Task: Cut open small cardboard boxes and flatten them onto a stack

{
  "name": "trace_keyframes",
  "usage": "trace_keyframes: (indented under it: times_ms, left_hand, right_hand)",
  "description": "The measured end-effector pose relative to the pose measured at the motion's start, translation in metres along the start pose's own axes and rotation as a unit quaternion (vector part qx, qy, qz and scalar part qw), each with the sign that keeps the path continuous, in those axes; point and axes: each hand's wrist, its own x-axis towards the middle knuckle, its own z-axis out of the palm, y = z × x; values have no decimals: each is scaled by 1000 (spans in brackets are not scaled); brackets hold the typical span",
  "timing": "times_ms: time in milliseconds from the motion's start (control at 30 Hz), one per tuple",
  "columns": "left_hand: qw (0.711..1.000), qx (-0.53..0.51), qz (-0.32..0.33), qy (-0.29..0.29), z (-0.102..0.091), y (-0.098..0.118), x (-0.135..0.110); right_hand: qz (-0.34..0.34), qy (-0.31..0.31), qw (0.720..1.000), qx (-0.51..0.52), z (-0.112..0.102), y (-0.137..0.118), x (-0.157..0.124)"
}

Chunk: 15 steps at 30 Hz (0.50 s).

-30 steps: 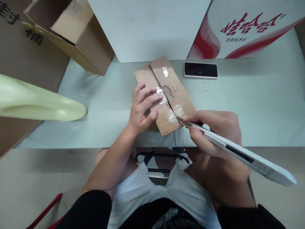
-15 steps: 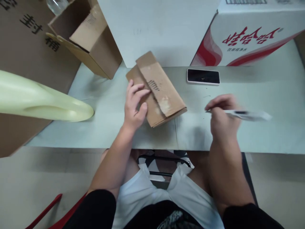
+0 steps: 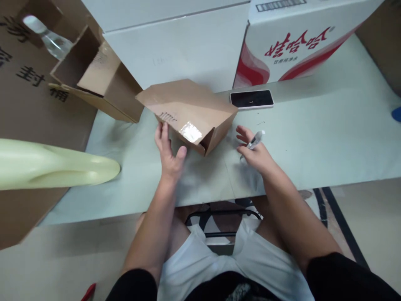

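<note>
Left hand down and left of the phone, open and flat, fingers pressed against the near side of the small cardboard box, thumb stuck out sideways. Not gripping anything, just leaning on it.

Right hand right below the phone, closed loosely round a white knife, a couple of fingers splayed out, knife tip pointing up toward the phone. Can't make out the blade, too blurry.

Box itself just left of the phone on the table, sat at an angle, right corner close to the phone's near-left end. Can't tell if touching. Top tilted up, shiny patch of tape on the near face, some dark printed bars next to the fingertips.

Straight behind the phone: big red and white carton. Behind and left of the phone: plain white box. Way off left of the phone: open brown box tipped on its side, clear bottle up beyond it. Far left and nearer than the phone: pale green plastic thing hanging over the table edge.
</note>
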Motion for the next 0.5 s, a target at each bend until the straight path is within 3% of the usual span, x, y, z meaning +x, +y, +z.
trace_keyframes:
  times_ms: [167,367,500]
  left_hand:
    - [999,-41,13,30,14,36,-5]
    - [994,63,59,-62,17,55,-8]
    - [992,104,47,-60,25,58,-9]
  right_hand:
    - [-9,-15,999,50,-3,-1,0]
    - [-80,-100,990,61,-1,2,-5]
    - [-116,-143,980,73,2,-1,-11]
